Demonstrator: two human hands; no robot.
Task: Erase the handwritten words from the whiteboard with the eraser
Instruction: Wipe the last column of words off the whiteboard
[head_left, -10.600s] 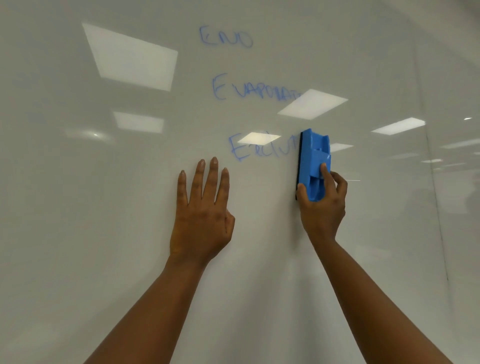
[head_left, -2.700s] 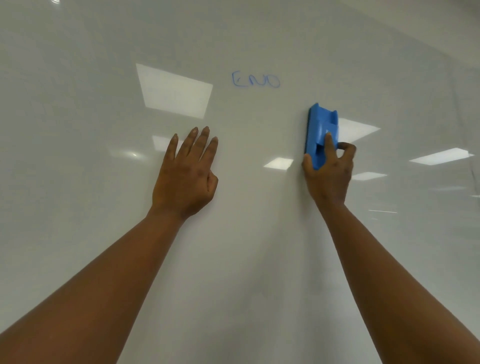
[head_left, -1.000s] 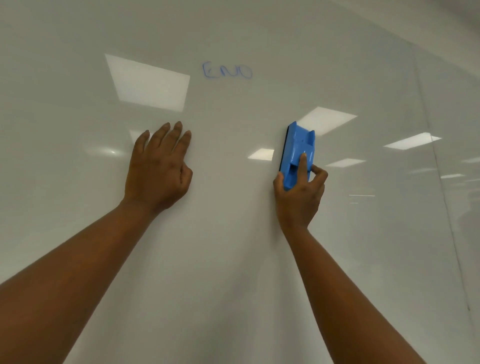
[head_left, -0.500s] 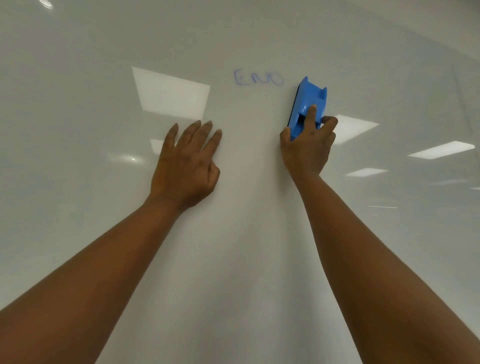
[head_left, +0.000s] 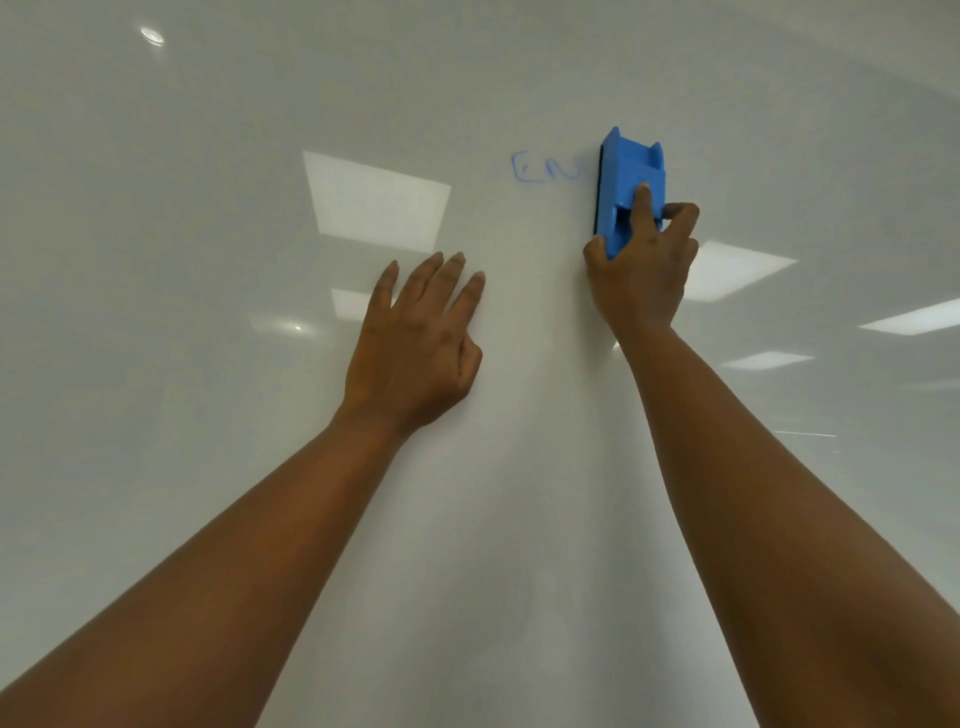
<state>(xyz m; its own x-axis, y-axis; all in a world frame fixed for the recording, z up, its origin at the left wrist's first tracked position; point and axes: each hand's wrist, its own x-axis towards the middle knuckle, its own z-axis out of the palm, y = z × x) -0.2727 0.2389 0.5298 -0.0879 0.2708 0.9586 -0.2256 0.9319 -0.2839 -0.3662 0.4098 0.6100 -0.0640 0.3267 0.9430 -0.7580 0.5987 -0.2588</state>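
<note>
Head view: our right grip (head_left: 641, 270) clamps the upright eraser (head_left: 631, 187); remaining letters (head_left: 545, 169) lie just left, left grip (head_left: 415, 353) flat.

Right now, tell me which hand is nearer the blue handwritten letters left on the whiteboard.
Right. The right hand presses the blue plastic eraser against the right end of the blue handwritten letters. The left hand lies flat on the whiteboard, below and left of them.

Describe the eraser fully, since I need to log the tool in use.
The eraser is bright blue moulded plastic with a ridged grip on its back and a dark pad along its board side. It stands upright against the whiteboard, gripped at its lower end by the right hand, covering the end of the blue writing.
</note>
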